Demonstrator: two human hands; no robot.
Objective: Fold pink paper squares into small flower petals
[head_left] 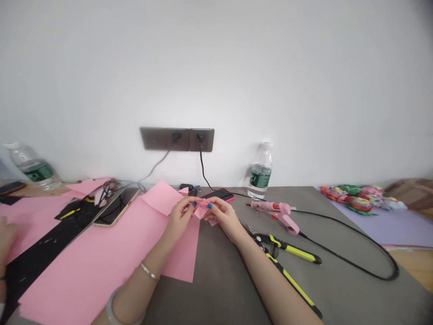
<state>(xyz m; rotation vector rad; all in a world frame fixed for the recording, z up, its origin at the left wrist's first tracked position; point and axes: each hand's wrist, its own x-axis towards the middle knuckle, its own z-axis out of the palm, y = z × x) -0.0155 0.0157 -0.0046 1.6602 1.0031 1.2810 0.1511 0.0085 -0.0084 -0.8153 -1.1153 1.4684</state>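
Observation:
Between my two hands is a small piece of folded pink paper (200,210), pinched from both sides. My left hand (184,213) closes thumb and fingers on its left edge. On the right edge, my right hand (221,214) does the same. Behind the hands, partly covered by them, lies a phone with a pink edge (221,194). Large pink paper sheets (101,257) spread out under and left of my left forearm. A loose pink square (161,197) rests on top of them.
To the right lie a pink glue gun (274,208) with a looping black cord and yellow-black pliers (287,253). Water bottles (260,171) stand by the wall. Another phone (117,206) lies on the left, near another person's hand (6,237). Colourful paper flowers (361,198) sit far right.

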